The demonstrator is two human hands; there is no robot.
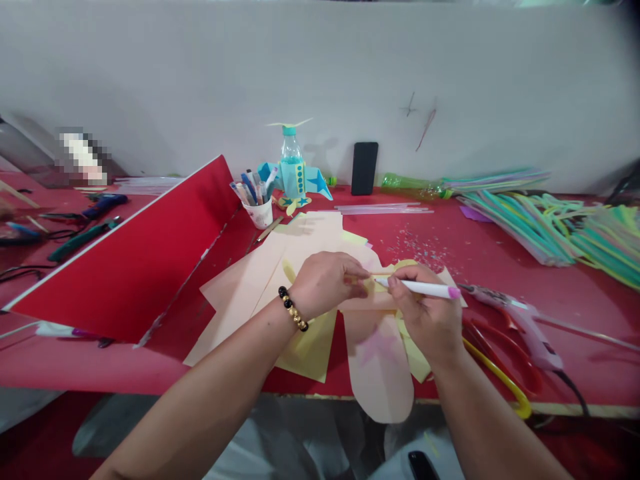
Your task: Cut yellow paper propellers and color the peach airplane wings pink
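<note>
My right hand (431,317) is closed around a white marker (425,288) with a pink end. Its tip points left, close to the fingertips of my left hand (330,283). That hand wears a beaded bracelet, and its thumb and fingers pinch a small paper piece, mostly hidden between the hands. Beneath both hands lie overlapping peach paper sheets (320,233) and yellow paper (320,353). A peach cutout with a rounded end (380,393) hangs over the table's front edge, with a faint pink shape on it.
A red board (150,247) leans at left, beside a cup of pens (260,215) and a bottle airplane (291,167). A black phone (365,169) stands against the wall. At right are plastic straws (530,227), red-handled scissors (505,350) and a pink glue gun (520,317).
</note>
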